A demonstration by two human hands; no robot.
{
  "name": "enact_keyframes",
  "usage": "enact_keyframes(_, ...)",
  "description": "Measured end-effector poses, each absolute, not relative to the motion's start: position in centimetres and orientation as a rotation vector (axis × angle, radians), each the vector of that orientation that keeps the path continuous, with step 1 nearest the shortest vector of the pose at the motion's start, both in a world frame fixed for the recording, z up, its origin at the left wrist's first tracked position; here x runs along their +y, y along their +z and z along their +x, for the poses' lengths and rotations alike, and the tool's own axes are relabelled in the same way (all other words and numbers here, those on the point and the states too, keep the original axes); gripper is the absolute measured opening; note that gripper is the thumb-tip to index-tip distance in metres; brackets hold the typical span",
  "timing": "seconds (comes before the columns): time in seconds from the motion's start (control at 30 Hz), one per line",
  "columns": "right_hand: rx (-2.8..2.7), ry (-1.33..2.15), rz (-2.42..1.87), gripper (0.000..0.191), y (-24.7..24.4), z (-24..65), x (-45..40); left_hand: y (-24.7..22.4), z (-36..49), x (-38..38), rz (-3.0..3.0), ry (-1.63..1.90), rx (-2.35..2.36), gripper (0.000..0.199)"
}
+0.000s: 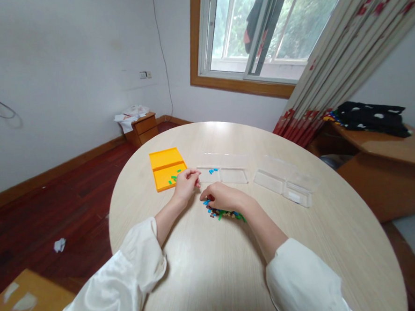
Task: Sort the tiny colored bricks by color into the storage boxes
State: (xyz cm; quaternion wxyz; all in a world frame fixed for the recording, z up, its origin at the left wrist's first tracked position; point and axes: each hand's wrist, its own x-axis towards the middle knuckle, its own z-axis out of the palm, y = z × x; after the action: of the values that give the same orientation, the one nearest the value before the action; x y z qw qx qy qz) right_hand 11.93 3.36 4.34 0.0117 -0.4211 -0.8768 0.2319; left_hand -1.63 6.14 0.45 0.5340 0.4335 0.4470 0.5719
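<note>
My left hand (187, 186) is raised just right of the yellow case, thumb and fingers pinched together; whatever they hold is too small to make out. Reaching down, my right hand (223, 196) has its curled fingers at a pile of small building bricks (228, 214) in blue, green, brown and tan. Its fingertips touch the blue bricks at the pile's left end, and its palm hides part of the heap. Several green bricks (174, 177) lie in the open yellow case (165, 157). A few blue bricks (213, 170) sit in the left part of a clear plastic box (234, 175).
Another pair of open clear boxes (269, 181) stands to the right on the round wooden table (201, 278). A low cabinet (145, 126) with papers is beyond the table's far left edge. At right, a wooden desk (404, 155) carries dark folded cloth (370, 119).
</note>
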Motion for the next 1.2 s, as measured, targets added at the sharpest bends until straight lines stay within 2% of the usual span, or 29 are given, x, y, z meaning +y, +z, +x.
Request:
enact_keyframes(0.23, -2.715, 0.659, -1.379, 0.029, 3.5, 11.5, 3.6, 0.7, -1.6, 6.0, 1.031, 1.353, 1.083, 0.001)
enact_keyframes(0.53, -2.676, 0.69, -1.412, 0.015, 2.7, 11.4, 3.7, 0.7, -1.6, 6.1, 1.027, 1.357, 1.076, 0.003)
enact_keyframes(1.2, -2.709, 0.673, -1.241, 0.024, 2.7, 10.8, 3.6, 0.5, -1.7, 6.1, 1.038, 1.363, 1.071, 0.005)
